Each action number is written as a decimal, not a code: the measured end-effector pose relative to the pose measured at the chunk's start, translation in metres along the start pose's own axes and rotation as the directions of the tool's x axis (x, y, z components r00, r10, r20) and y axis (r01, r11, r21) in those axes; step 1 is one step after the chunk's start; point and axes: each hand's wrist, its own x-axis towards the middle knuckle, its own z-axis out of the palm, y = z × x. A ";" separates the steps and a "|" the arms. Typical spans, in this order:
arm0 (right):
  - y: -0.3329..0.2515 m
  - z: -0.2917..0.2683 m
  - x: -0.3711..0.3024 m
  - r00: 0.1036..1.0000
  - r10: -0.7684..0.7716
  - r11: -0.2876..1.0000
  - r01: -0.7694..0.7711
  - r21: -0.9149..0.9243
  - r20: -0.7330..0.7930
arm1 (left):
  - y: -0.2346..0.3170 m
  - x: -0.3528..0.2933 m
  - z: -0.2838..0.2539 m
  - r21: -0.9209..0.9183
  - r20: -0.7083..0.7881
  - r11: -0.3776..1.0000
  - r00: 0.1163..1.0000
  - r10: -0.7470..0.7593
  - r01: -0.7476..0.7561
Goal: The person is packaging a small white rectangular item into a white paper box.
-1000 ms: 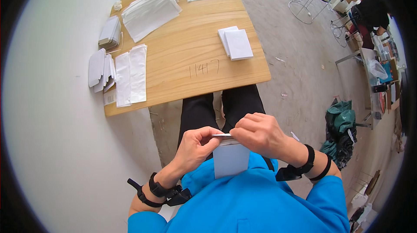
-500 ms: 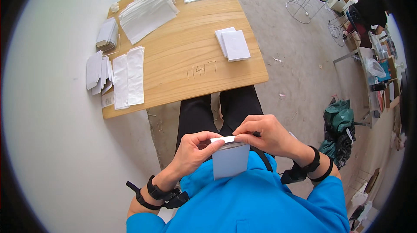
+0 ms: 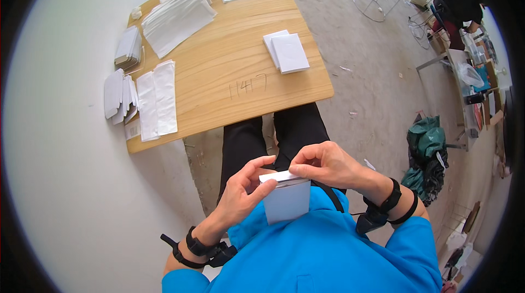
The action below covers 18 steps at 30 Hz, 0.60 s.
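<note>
A small white cardboard box point(image 3: 286, 204) stands upright against the front of my blue top, its narrow flap end facing up. My left hand point(image 3: 244, 188) holds it at the upper left corner, thumb on the top edge and index finger lifted off; its other fingers are partly hidden. At the upper right corner my right hand point(image 3: 327, 165) pinches the flap point(image 3: 277, 176) between thumb and fingertips. The flap lies nearly over the opening, with a thin gap showing beneath it. What is inside the box cannot be seen.
Ahead stands a wooden table point(image 3: 219, 66). On it lie two white boxes point(image 3: 290, 53), a fanned stack of white sleeves point(image 3: 178, 19), more white sleeves point(image 3: 157, 100) and flat cartons point(image 3: 119, 95). A white wall borders the left. Green and black bags point(image 3: 426, 151) sit on the floor right; a person point(image 3: 459, 6) works beyond.
My left index finger has lifted off the flap and the left hand has opened slightly. My right hand and the box have shifted a little to the left.
</note>
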 end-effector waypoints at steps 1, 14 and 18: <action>0.001 -0.001 -0.001 1.000 0.001 1.000 -0.001 0.000 -0.001 | -0.004 -0.002 -0.003 0.000 0.001 1.000 1.000 0.000 0.000; 0.005 0.011 -0.022 0.985 -0.147 0.985 0.154 0.074 -0.086 | -0.020 -0.013 -0.020 -0.078 0.129 0.994 0.988 0.086 -0.077; 0.001 0.019 -0.027 0.976 -0.166 0.980 0.179 0.088 -0.139 | -0.019 -0.011 -0.022 -0.107 0.172 0.989 0.978 0.122 -0.104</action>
